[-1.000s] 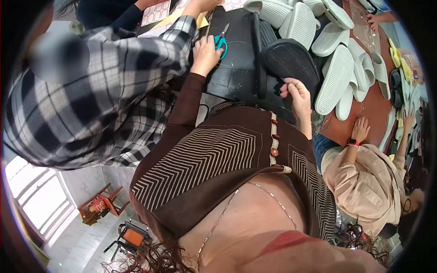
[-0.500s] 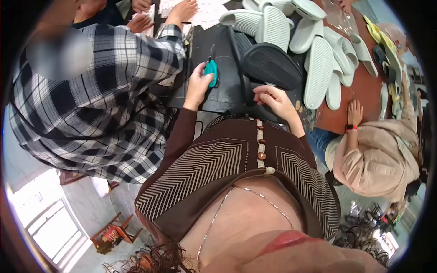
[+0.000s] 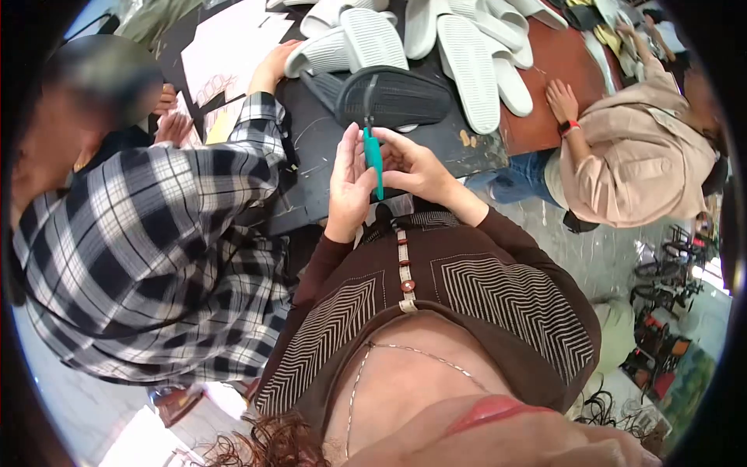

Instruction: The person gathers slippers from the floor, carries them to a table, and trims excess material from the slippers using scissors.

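Observation:
Upright between my two hands is a teal-handled tool (image 3: pixel 374 163) with a slim dark metal tip; its exact kind is unclear. The fingers and palm of my left hand (image 3: pixel 350 187) close against its left side. My right hand (image 3: pixel 424 173) curls in from the right, fingertips and thumb meeting the handle. Just beyond the fingertips, a black slide sandal (image 3: pixel 416 97) lies sole up, and the tool's tip overlaps it in view. Another black slide (image 3: pixel 323 87) is partly hidden beneath it.
White slides (image 3: pixel 469 74) are piled behind the black ones on the dark table (image 3: pixel 303 187). Paper sheets (image 3: pixel 233 47) lie at the back left. A person in a plaid shirt (image 3: pixel 156 226) sits close on my left; another in beige (image 3: pixel 622 148) is at the right.
My right hand has moved left to meet my left hand at the teal tool. The tool now points straight away from me. The camera view has shifted to the right.

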{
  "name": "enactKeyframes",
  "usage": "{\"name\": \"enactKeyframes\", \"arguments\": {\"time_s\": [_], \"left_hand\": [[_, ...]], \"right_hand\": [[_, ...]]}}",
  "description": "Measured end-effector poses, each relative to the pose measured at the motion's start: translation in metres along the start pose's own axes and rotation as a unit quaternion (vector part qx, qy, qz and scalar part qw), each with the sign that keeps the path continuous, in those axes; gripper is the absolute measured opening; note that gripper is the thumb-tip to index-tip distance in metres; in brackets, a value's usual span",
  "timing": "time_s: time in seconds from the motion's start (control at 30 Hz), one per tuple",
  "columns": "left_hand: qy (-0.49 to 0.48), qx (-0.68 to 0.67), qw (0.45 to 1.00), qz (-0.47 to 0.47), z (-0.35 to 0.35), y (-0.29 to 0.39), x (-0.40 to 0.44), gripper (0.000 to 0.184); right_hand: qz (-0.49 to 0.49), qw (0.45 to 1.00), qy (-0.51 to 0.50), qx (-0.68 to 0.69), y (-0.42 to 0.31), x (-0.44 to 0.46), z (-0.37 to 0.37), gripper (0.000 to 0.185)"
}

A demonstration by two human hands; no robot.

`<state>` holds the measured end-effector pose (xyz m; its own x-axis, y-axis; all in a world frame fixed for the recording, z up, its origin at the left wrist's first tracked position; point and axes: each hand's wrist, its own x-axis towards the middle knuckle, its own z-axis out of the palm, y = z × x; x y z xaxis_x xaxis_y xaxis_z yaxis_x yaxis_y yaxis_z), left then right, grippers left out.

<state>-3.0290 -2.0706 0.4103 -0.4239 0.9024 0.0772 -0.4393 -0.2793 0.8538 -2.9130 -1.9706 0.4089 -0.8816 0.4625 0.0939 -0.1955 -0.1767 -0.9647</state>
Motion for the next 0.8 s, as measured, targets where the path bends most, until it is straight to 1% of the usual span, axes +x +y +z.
{"name": "enactKeyframes", "arguments": {"time_s": [0.03,0.1,0.13,0.2,0.27,0.33,0.37,0.4,0.43,0.47,0.5,0.53,0.57,0.6,0.67,0.7,0.73,0.77,0.8], "left_hand": [[-0.014,-0.013,1.000,-0.004,0.004,-0.001,0.001,0.068],[-0.034,-0.030,0.999,-0.010,0.016,0.000,0.001,0.067],[-0.036,-0.028,0.999,-0.013,0.021,-0.002,0.002,0.067],[-0.067,-0.050,0.996,-0.039,0.033,-0.006,0.008,0.063],[-0.103,-0.059,0.991,-0.058,0.041,-0.020,0.016,0.058],[-0.082,-0.033,0.994,-0.064,0.052,-0.033,0.020,0.055],[-0.119,0.114,0.985,-0.059,0.056,-0.023,0.023,0.049],[-0.114,0.272,0.954,0.046,0.060,-0.018,0.031,0.044],[-0.078,0.377,0.912,0.140,0.066,-0.008,0.036,0.039],[-0.042,0.477,0.848,0.228,0.070,0.004,0.041,0.035],[0.015,0.518,0.790,0.328,0.070,0.015,0.052,0.029],[0.082,0.550,0.755,0.348,0.065,0.024,0.060,0.023],[0.140,0.557,0.737,0.357,0.058,0.029,0.072,0.021],[0.194,0.580,0.731,0.304,0.048,0.030,0.080,0.021],[0.218,0.678,0.647,0.272,0.017,0.026,0.096,0.030],[0.192,0.657,0.694,0.224,0.007,0.019,0.099,0.033],[0.165,0.631,0.737,0.175,-0.003,0.013,0.098,0.037],[0.200,0.542,0.814,0.054,0.003,0.010,0.093,0.039],[0.204,0.511,0.834,0.033,0.008,0.008,0.087,0.036]], "right_hand": [[0.000,1.000,0.007,-0.001,-0.001,-0.003,-0.002,0.064],[-0.032,0.999,0.014,0.013,-0.004,-0.010,-0.006,0.072],[-0.033,0.999,0.018,0.015,-0.007,-0.013,-0.007,0.072],[-0.061,0.994,0.044,0.076,-0.019,-0.017,-0.011,0.076],[-0.046,0.994,0.025,0.094,-0.022,-0.020,-0.030,0.074],[-0.040,0.995,0.069,0.053,-0.016,-0.023,-0.051,0.068],[-0.023,0.996,0.085,-0.028,-0.026,-0.027,-0.062,0.064],[-0.045,0.990,0.136,0.012,-0.029,-0.029,-0.068,0.061],[-0.013,0.987,0.159,0.010,-0.032,-0.033,-0.081,0.060],[0.020,0.983,0.182,0.006,-0.034,-0.038,-0.099,0.060],[0.020,0.984,0.177,0.019,-0.030,-0.044,-0.118,0.059],[0.020,0.984,0.173,0.031,-0.027,-0.050,-0.137,0.058],[0.035,0.985,0.166,0.003,-0.032,-0.054,-0.151,0.061],[0.040,0.986,0.160,0.006,-0.026,-0.058,-0.165,0.064],[0.098,0.985,0.140,-0.024,-0.035,-0.061,-0.181,0.069],[0.101,0.986,0.129,-0.019,-0.033,-0.062,-0.191,0.069],[0.097,0.987,0.111,-0.072,-0.028,-0.063,-0.199,0.071],[0.090,0.984,0.094,-0.124,-0.024,-0.061,-0.206,0.072],[0.082,0.978,0.105,-0.159,-0.022,-0.056,-0.209,0.074]]}}
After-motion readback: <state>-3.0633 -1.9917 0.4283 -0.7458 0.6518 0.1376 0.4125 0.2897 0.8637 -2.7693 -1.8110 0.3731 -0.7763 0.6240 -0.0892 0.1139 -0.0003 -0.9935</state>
